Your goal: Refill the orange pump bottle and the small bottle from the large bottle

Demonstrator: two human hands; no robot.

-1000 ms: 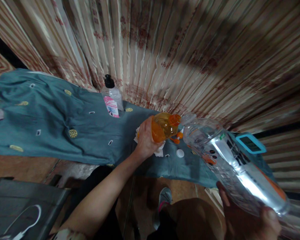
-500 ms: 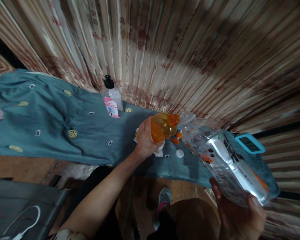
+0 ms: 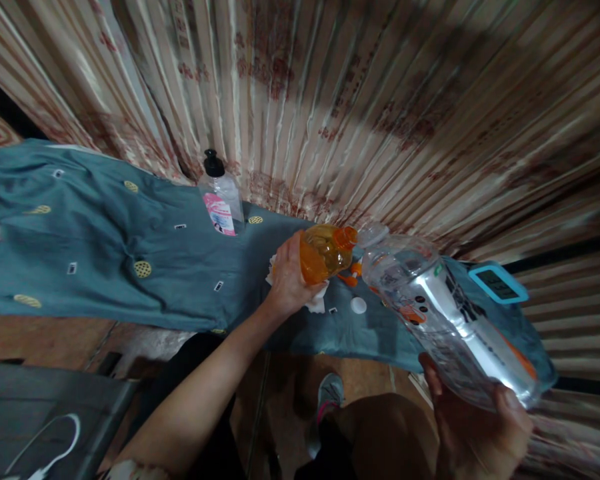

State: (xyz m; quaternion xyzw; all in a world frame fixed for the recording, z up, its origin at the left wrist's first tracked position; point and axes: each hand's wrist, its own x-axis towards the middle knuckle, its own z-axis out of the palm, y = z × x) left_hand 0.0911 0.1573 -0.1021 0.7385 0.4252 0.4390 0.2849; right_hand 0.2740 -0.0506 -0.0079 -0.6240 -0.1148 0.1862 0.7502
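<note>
1. Left grip (image 3: 289, 281): fingers curled around the lower body of the orange bottle (image 3: 325, 252), closed to its width. It's over the middle of the desk, open mouth pointing right, orange liquid toward the base end. Low hold probably keeps neck and mouth free.
2. Right grip (image 3: 480, 427): spread wide, thumb and fingers around the base end of the big clear plastic bottle (image 3: 420, 313) with the silver label. Likely wide because the body is fat; holding the base leaves the neck free to aim.
3. Clear bottle slants from near right to far left, its neck just beside the orange mouth. Can't tell if they touch.
4. White tissue (image 3: 317, 304) lies under/near my left grip, maybe for drips. White round cap (image 3: 359, 305) and small orange-and-white pieces (image 3: 349, 280) lie close by, presumably within easy reach.
5. Pump bottle (image 3: 222, 210) stands far left of my left grip, well apart, out of the way. Blue-rimmed digital timer (image 3: 500, 283) sits far right, display facing me, likely so I can read it.
6. Teal patterned cloth (image 3: 100, 240) covers the desk, maybe as protection.
</note>
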